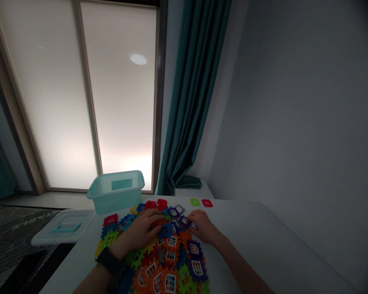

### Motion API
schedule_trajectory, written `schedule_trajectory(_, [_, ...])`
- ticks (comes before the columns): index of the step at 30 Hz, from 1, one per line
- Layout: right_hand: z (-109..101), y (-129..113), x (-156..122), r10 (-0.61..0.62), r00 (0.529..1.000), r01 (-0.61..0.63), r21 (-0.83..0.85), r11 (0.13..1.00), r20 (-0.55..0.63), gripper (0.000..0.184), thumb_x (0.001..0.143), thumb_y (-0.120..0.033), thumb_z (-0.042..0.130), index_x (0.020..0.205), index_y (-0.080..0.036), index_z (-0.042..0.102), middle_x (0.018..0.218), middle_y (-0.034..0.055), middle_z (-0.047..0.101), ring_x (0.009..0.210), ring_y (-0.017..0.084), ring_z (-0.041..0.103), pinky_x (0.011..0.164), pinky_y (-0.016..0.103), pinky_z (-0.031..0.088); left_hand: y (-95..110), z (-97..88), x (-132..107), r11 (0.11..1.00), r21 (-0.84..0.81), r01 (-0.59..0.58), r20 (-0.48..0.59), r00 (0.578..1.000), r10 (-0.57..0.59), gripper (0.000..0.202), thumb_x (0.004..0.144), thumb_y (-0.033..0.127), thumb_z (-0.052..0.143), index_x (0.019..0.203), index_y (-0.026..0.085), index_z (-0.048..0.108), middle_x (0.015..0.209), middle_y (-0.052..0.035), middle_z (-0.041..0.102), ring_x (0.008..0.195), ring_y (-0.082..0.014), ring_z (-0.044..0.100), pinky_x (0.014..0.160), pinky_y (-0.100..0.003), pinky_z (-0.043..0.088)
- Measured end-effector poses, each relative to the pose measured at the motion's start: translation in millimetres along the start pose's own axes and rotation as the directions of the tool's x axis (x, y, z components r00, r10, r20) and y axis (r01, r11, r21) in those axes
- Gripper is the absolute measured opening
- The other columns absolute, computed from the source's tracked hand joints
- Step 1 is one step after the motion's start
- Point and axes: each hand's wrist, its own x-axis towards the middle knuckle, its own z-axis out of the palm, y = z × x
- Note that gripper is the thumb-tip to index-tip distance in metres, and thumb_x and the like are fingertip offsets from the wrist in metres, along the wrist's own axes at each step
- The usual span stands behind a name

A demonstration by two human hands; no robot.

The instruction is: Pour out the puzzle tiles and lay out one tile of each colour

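Note:
A heap of colourful notched plastic building tiles (171, 256), many with white window patterns, covers the middle of the white table. My left hand (145, 228), with a dark watch (108, 260) on its wrist, lies over the heap's upper part. Its fingers are spread across the tiles, and the thumb is near a blue tile (164, 231). From the right, my right hand (202, 226) reaches to the heap's edge, its fingers curled at a purple tile (184, 221). The fingertips partly hide that tile. Whatever lies beneath my left palm is hidden.
A translucent teal bin (118, 202) stands at the table's back left, with its clear lid (64, 226) beside it. A green tile (195, 202) and a red tile (207, 203) lie apart at the back. Behind are a teal curtain (190, 102) and frosted panels (122, 106).

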Motion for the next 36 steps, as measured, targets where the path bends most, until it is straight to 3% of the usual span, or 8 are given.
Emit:
schedule_trajectory(6, [-6,-7,5,0.024,0.998,-0.020,0.055,0.998,-0.059,0.015,0.090,-0.022,0.055,0.099,-0.022,0.067,0.112,0.0066,0.069,0.111,0.025,0.061,0.104,0.043,0.040,-5,4.0,-6,1.000,-0.026,0.017,-0.099,0.995,-0.020,0.029,0.098,0.026,0.047,0.121,0.025,0.066,0.124,-0.0082,0.066,0.115,-0.0260,0.060,0.100,-0.042,0.051])
schedule_trajectory(10, [-15,-33,12,0.061,0.991,-0.027,0.271,0.962,-0.119,0.016,0.095,-0.032,0.051,0.102,-0.024,0.064,0.111,0.0056,0.070,0.108,0.025,0.062,0.097,0.040,0.046,-6,9.7,-9,0.998,-0.023,0.062,-0.187,0.980,-0.065,0.031,0.097,0.025,0.046,0.123,0.025,0.064,0.119,-0.0091,0.067,0.112,-0.0272,0.061,0.097,-0.044,0.052])
schedule_trajectory(15, [-23,-69,30,0.032,0.995,0.024,0.529,0.848,-0.096,0.021,0.094,-0.038,0.051,0.088,-0.022,0.063,0.092,0.0030,0.070,0.090,0.022,0.066,0.081,0.034,0.050,-6,15.6,-12,0.993,-0.028,0.112,-0.324,0.939,-0.115,0.044,0.096,0.029,0.052,0.140,0.028,0.048,0.125,-0.0092,0.064,0.117,-0.0293,0.059,0.101,-0.049,0.049])
schedule_trajectory(20, [-13,-95,45,0.081,0.994,-0.002,0.721,0.693,-0.074,0.025,0.091,-0.045,0.057,0.085,-0.021,0.061,0.085,0.0034,0.071,0.082,0.023,0.068,0.073,0.034,0.053,-11,18.4,-19,0.994,0.040,0.104,-0.323,0.943,-0.086,0.066,0.087,0.034,0.070,0.146,0.029,0.039,0.137,-0.0107,0.056,0.125,-0.0332,0.053,0.103,-0.051,0.047])
schedule_trajectory(26, [3,-107,41,0.124,0.992,-0.055,0.847,0.529,-0.013,0.026,0.089,-0.049,0.061,0.084,-0.023,0.058,0.082,0.0027,0.071,0.082,0.024,0.070,0.074,0.036,0.055,-19,16.8,-23,0.990,0.102,0.101,-0.353,0.934,-0.059,0.049,0.091,0.036,0.069,0.137,0.031,0.050,0.128,-0.0088,0.059,0.119,-0.0317,0.056,0.099,-0.048,0.050])
schedule_trajectory(31, [5,-105,38,0.134,0.989,-0.046,0.762,0.646,-0.054,0.025,0.087,-0.043,0.062,0.101,-0.022,0.060,0.075,-0.0004,0.067,0.076,0.021,0.068,0.070,0.033,0.053,-24,16.7,-24,0.990,0.114,0.089,-0.403,0.914,-0.035,0.044,0.092,0.039,0.068,0.133,0.027,0.055,0.123,-0.0095,0.059,0.113,-0.0306,0.058,0.094,-0.045,0.054])
schedule_trajectory(36, [0,-110,36,0.111,0.994,-0.061,0.722,0.689,-0.022,0.021,0.089,-0.042,0.060,0.089,-0.021,0.057,0.067,-0.0007,0.068,0.065,0.020,0.067,0.068,0.032,0.052,-23,20.1,-24,0.993,0.115,0.032,-0.455,0.890,0.024,0.042,0.094,0.038,0.066,0.133,0.027,0.056,0.120,-0.0100,0.058,0.110,-0.0294,0.059,0.092,-0.046,0.056])
